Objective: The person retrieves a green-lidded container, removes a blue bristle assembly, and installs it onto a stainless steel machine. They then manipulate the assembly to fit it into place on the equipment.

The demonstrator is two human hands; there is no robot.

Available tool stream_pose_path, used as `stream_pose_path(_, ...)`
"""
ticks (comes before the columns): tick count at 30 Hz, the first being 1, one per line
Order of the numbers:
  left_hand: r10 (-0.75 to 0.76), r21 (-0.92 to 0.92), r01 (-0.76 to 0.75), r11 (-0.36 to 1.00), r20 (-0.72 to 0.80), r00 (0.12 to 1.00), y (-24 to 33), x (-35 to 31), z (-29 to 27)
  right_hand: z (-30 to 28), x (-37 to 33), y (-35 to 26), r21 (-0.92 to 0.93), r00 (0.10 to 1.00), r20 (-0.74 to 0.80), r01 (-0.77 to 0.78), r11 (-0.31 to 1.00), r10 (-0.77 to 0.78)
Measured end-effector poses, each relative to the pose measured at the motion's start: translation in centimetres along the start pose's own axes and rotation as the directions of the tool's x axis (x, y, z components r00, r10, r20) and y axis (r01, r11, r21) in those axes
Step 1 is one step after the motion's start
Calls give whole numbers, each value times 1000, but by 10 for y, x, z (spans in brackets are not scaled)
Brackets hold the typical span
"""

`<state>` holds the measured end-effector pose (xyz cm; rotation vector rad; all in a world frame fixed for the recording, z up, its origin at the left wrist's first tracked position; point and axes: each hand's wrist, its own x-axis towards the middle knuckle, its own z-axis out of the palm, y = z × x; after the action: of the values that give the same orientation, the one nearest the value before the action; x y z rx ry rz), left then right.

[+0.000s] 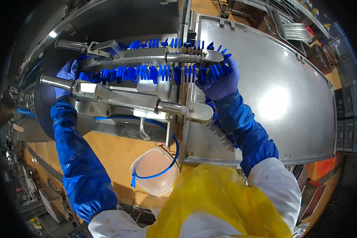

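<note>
Right grip (223, 82) clasping finned belt (125, 73) | left grip (68, 71) unclear, behind steel rod (55, 82) | steel tray (261, 75) alongside

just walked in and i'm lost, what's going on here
A gloved person has both hands at a blue-finned belt around the upper metal arm. The right hand holds the belt's right end; the left hand is by the other, its grip unclear. The lower metal arm carries no belt. More blue fins show on the metal table.
</note>
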<state>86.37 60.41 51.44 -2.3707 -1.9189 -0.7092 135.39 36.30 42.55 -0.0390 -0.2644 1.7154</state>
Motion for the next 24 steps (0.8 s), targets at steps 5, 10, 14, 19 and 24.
stream_pose_path(5,25,-38,-27,999,-56,998,-10,3,3,5,-2,0,-133,991,-129,11,991,-28)
stream_pose_path(10,87,-105,-99,989,-112,990,-10,1,8,21,-11,4,-253,958,-272,22,967,-93)
stream_pose_path(14,81,-15,-83,996,-132,988,-18,-1,8,12,-11,-6,-226,972,-234,-22,974,-32)
stream_pose_path(19,55,-68,-52,996,48,997,-1,-1,3,5,-11,-7,-197,985,-175,-33,980,-2)
stream_pose_path(24,-94,85,91,992,35,995,29,-5,-9,27,-12,3,-220,926,-361,30,975,-110)
